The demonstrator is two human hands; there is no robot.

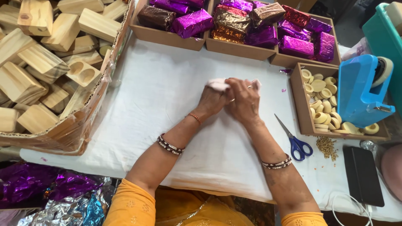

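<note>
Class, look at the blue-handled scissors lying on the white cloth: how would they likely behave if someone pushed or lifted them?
The scissors lie flat on the white cloth, so they would probably slide, not roll. The metal blades look stiff, unlikely to bend. They rest slightly open, so lifted by one handle loop the other half might swing.

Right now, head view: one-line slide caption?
Both hands, left hand and right hand, fold a white piece over the white cloth.
</note>
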